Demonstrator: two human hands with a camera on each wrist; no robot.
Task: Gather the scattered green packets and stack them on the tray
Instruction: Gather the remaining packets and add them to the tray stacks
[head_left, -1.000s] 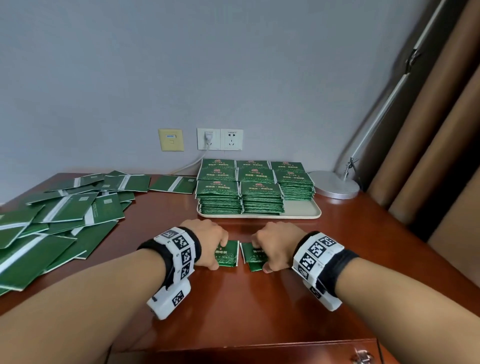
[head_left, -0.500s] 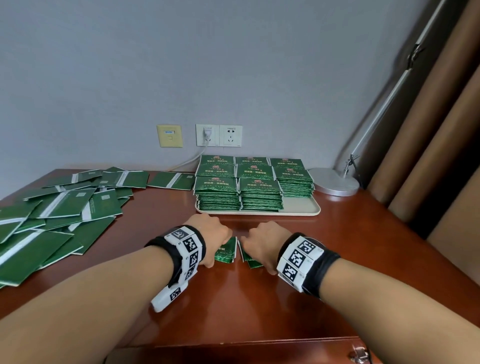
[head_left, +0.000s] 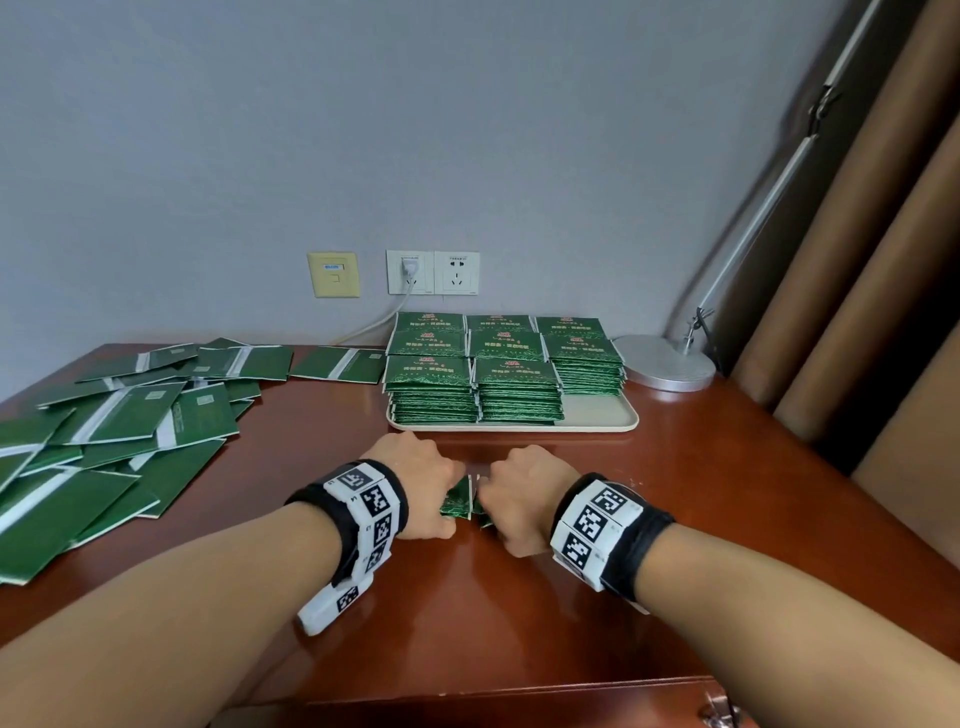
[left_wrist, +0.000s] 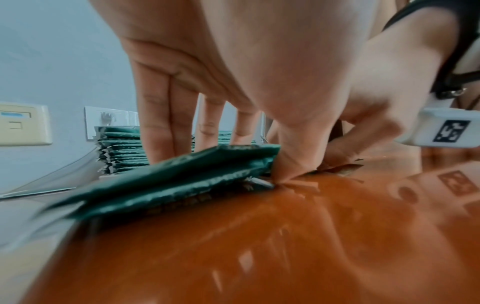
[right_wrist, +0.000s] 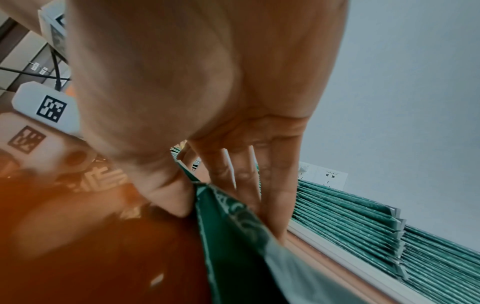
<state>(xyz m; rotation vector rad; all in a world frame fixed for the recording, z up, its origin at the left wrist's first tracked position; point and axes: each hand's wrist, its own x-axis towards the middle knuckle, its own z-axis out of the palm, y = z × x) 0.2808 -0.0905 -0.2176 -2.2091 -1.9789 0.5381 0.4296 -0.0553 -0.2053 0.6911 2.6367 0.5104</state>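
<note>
The tray (head_left: 597, 415) is sitting at frame centre, directly above both hands, carrying stacked packets (head_left: 475, 384) with only its lower right corner bare. The left hand (head_left: 421, 486) is pinching a small bundle (head_left: 457, 499) between thumb and fingers; the right hand (head_left: 524, 493) is pinching a second bundle (right_wrist: 233, 222), both tilted on edge on the table (head_left: 519, 597). Judged nearer that corner: the right hand. The packets' gold print is unreadable.

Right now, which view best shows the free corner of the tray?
The head view: the tray is seen whole, with its near-right corner bare beside the packet stacks. The left wrist view shows one stack behind fingers; the right wrist view shows only the rim under stacks.
</note>
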